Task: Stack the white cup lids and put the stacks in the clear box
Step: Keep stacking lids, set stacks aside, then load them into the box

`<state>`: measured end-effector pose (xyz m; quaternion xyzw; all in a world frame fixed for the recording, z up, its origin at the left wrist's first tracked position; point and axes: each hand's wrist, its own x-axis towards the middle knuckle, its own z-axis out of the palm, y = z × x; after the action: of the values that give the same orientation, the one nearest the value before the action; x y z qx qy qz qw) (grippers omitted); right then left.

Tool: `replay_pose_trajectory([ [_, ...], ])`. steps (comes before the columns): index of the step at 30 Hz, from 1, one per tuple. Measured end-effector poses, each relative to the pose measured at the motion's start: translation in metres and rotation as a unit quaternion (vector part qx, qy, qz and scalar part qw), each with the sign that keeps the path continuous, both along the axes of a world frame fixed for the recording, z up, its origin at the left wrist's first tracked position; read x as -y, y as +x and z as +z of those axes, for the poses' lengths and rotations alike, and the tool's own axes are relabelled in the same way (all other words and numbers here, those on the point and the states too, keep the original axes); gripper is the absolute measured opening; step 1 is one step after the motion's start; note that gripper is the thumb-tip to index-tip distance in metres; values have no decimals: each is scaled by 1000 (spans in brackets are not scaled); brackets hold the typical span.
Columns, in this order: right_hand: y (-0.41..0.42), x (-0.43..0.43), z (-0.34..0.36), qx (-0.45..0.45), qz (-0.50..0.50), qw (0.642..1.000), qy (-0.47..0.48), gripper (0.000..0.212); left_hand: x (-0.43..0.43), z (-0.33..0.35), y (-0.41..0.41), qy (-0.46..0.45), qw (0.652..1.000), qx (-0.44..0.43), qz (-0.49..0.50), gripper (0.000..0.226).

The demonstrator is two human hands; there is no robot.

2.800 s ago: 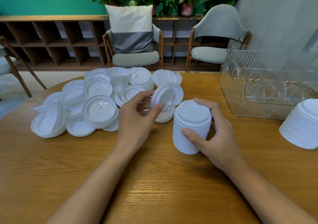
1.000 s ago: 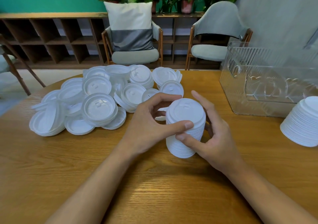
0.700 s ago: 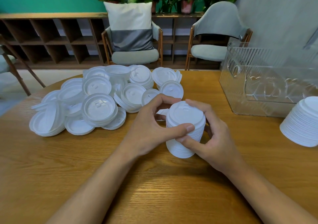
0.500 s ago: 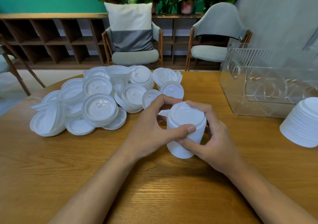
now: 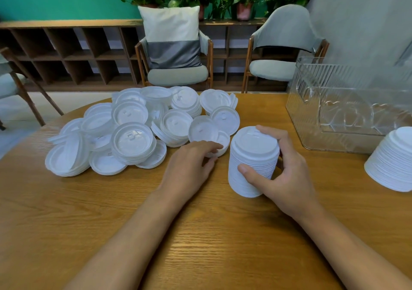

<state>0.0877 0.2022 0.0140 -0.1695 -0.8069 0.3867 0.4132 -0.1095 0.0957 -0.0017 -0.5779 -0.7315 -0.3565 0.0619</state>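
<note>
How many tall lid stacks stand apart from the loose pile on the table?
2. One tall stack stands mid-table, gripped by the right hand; the second stack sits at the frame's right edge, in front of the clear box, partly cut off. More could lie outside the view.
</note>
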Motion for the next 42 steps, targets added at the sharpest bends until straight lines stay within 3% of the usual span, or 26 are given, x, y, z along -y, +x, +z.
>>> replay_pose_trajectory([
  [5, -1, 0, 0, -2, 2, 1000, -2, 71, 1, 2, -2, 28, 998, 48, 11, 28],
  [14, 0, 0, -2, 4, 1, 1000, 3, 71, 7, 24, 9, 110, 958, 262, 42, 27],
  [20, 0, 0, -2, -12, -8, 1000, 2, 65, 10, 40, 13, 160, 892, 421, 42, 28],
  [23, 0, 1, -2, -6, -9, 1000, -2, 70, 12, 47, 11, 175, 842, 510, 7, 26],
  [27, 1, 3, 0, -3, 1, 1000, -17, 80, 13, 52, 9, 162, 804, 570, -45, 29],
  [30, 0, 5, 2, -3, 18, 1000, -22, 85, 14, 54, 15, 117, 820, 554, -86, 32],
  [35, -3, 8, 2, -12, 49, 999, -18, 85, 14, 53, 27, 91, 895, 429, -80, 24],
  [42, -3, 8, 1, -16, 47, 999, -8, 74, 10, 43, 30, 69, 936, 336, -73, 30],
])
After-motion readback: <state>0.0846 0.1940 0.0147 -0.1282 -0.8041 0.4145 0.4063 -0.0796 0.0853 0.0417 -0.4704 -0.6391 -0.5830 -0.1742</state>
